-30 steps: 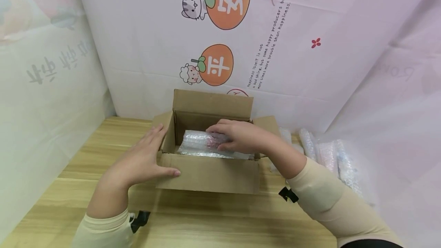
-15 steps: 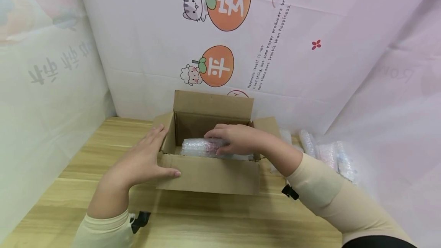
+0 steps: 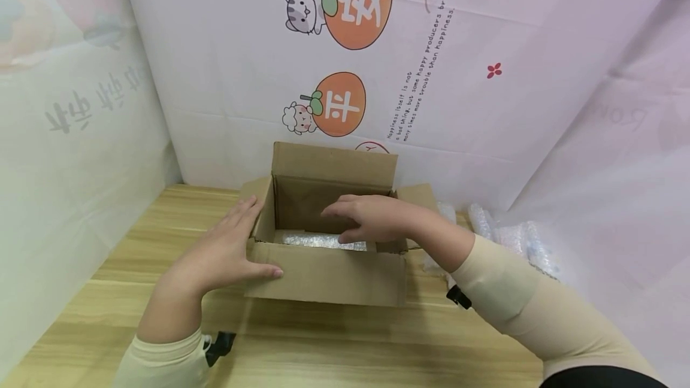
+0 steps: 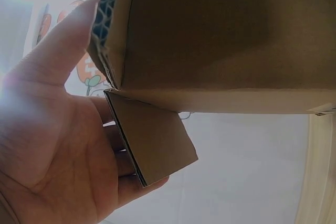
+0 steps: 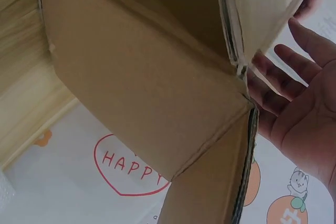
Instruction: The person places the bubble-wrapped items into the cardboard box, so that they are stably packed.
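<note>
A brown cardboard box stands with its flaps spread. My left hand rests at its front left corner, fingers stretched along the left flap and thumb on the front flap. Behind a flap, those fingers are partly hidden in the left wrist view. Over the box opening hovers my right hand, its fingers relaxed and holding nothing in the right wrist view. Below it, a bubble-wrapped bundle lies low inside the box, partly hidden by the front wall.
Several bubble-wrapped items lie on the wooden table to the right, partly behind the right forearm. A printed white cloth hangs close behind the box, with pale sheets at both sides.
The bubble-wrapped bundle has sunk down into the box and left my right hand's grasp. That hand stays over the opening, and the left hand has kept its place.
</note>
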The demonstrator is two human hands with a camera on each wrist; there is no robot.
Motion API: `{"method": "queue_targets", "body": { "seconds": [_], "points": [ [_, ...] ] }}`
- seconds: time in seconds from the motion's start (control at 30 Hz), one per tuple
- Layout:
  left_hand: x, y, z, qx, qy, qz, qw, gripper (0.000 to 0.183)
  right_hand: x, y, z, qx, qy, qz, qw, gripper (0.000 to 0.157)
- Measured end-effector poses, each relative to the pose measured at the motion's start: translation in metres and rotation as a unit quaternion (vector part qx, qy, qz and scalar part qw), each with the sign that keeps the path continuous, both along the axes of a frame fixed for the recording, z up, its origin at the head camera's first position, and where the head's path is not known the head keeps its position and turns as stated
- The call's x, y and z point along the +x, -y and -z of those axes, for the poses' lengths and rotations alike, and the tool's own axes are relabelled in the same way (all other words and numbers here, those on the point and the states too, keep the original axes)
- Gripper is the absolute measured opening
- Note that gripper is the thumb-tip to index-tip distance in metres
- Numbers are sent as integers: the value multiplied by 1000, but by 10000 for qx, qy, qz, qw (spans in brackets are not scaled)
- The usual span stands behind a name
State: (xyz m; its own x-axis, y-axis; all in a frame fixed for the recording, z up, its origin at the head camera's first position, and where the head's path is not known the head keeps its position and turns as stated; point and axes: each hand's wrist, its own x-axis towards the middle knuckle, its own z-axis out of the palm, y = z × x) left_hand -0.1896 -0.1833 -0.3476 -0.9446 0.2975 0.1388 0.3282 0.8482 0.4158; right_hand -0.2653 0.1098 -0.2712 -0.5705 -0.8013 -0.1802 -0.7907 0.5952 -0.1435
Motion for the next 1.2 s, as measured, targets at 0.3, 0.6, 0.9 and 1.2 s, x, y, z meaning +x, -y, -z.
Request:
{"method": "queue_targets", "body": {
  "seconds": [0.3, 0.6, 0.9, 1.2],
  "points": [
    [1, -1, 0, 18, -58, 3, 10000, 132, 0, -5, -6, -71, -157, 171, 9997, 54],
    [1, -3, 0, 24, -62, 32, 10000, 132, 5, -20, -17, -321, -495, 449, 9972, 56],
    [1, -2, 0, 61, -50, 25, 10000, 131, 8, -47, -26, -1145, -662, 800, 9880, 65],
    [2, -2, -1, 38, -46, 18, 10000, 131, 12, -82, -18, -2081, -819, 1307, 9659, 67]
  ]
}}
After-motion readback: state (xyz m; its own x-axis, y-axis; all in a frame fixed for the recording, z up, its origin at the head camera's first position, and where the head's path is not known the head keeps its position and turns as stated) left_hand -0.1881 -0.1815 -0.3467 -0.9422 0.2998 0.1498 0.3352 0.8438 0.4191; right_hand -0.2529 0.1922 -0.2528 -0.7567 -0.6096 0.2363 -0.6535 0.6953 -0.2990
